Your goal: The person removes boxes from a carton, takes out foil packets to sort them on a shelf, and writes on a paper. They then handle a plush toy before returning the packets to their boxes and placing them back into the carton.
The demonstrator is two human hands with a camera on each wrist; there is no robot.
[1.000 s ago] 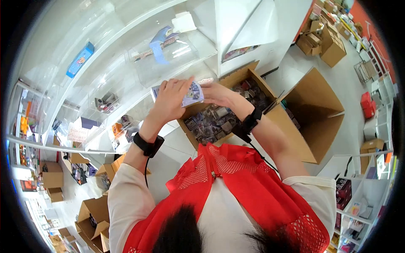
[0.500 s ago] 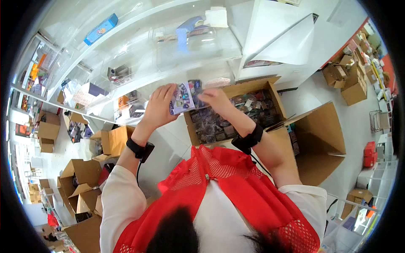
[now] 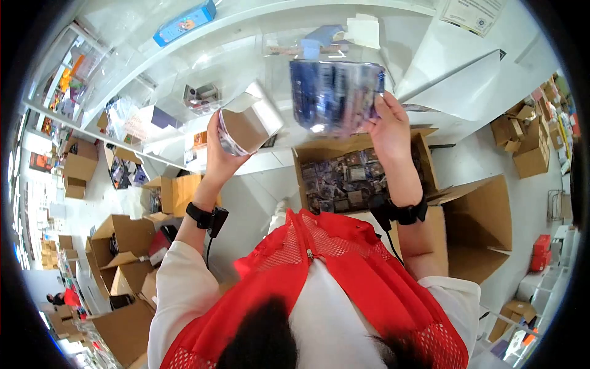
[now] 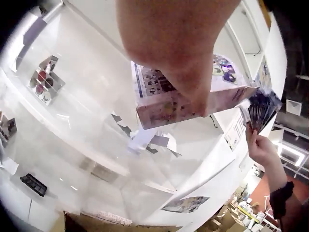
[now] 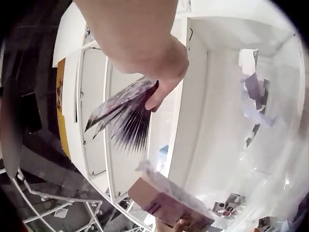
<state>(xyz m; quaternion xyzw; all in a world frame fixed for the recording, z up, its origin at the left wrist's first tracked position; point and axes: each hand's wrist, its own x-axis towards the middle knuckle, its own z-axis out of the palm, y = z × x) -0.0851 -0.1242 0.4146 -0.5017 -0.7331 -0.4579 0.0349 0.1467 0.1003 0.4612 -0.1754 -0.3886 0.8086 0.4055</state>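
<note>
A small printed box (image 3: pixel 243 129) with its top open is gripped by my left hand (image 3: pixel 221 150); its brown inside shows in the head view. In the left wrist view, the fingers of my left hand (image 4: pixel 188 82) lie across the printed box (image 4: pixel 169 111). My right hand (image 3: pixel 391 132) pinches a stack of dark, glossy packets (image 3: pixel 335 95) by one end. Those packets (image 5: pixel 133 118) fan out below my right hand (image 5: pixel 154 67) in the right wrist view, apart from the box (image 5: pixel 166 200).
Below my hands stands a cardboard carton (image 3: pixel 299 178) filled with small wrapped items. White shelving (image 3: pixel 246 40) with clear panels spans the front, bearing a blue box (image 3: pixel 184 23). Another open carton (image 3: pixel 476 215) stands at the right, and several more at the left.
My right hand has moved away to the right and up with the packets, which are now out of the box. My left hand still holds the box, now tilted with its opening showing.
</note>
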